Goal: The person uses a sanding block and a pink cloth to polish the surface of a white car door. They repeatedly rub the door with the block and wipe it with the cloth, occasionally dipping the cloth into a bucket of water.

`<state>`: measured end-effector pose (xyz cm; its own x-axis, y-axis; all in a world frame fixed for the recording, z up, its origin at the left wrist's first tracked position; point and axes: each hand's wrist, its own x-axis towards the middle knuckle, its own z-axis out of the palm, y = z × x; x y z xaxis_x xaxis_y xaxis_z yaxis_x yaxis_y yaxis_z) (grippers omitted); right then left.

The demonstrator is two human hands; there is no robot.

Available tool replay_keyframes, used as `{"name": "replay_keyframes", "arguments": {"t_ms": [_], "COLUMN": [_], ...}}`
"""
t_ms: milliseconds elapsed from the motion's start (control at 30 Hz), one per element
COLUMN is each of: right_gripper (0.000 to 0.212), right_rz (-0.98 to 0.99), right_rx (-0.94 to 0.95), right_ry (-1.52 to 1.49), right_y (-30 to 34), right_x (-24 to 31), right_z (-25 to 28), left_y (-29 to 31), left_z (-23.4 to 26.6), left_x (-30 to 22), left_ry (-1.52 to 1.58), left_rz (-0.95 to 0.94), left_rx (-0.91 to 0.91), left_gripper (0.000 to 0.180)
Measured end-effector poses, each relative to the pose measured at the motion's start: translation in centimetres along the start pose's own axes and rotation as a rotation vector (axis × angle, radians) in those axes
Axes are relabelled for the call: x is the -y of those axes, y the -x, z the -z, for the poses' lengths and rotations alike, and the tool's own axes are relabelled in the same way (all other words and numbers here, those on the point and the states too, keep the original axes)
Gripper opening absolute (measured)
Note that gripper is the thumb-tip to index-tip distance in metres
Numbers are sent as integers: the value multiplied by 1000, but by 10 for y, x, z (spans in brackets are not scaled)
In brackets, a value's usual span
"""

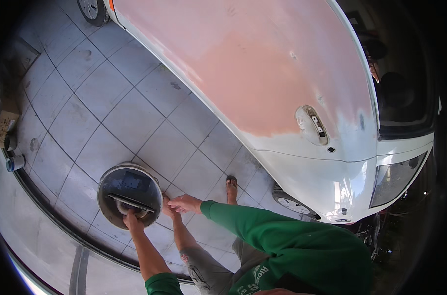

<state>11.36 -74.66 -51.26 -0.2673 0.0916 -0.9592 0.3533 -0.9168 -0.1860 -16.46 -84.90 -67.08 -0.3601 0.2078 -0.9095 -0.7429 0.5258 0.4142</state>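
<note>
A round bucket (pixel 102 196) of dark water stands on the tiled floor in front of me. My left hand (pixel 133 220) reaches over its near rim, closed on a long, narrow, dark block (pixel 131 203) that lies across the inside. Part of the block and some of my fingers are hidden, so its exact kind is unclear. Just right of the bucket is my right hand (pixel 185 203), its fingers partly stretched with nothing visible in them. It hovers beside the rim, above my left foot.
A white car door panel (pixel 253 83) with pinkish filler patches and a handle recess (pixel 316 127) spans the upper right. Its wheel (pixel 291 202) sits near my sandalled right foot (pixel 231 184). At far left are a cardboard box (pixel 6 120) and a can (pixel 15 163).
</note>
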Motion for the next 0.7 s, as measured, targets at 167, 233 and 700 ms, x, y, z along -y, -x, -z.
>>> {"name": "replay_keyframes", "arguments": {"t_ms": [167, 233, 700], "right_gripper": [44, 47, 95], "right_rz": [202, 404, 378], "right_rx": [-43, -64, 293], "right_ry": [310, 574, -396], "right_y": [53, 83, 355], "right_x": [17, 26, 153], "right_z": [-33, -49, -46], "left_y": [138, 202, 483], "left_z": [25, 34, -152], "left_x": [-49, -69, -242], "left_ry": [288, -305, 17], "left_rz": [-24, -546, -71], "left_rx": [235, 330, 1064], "left_gripper": [52, 41, 35]}}
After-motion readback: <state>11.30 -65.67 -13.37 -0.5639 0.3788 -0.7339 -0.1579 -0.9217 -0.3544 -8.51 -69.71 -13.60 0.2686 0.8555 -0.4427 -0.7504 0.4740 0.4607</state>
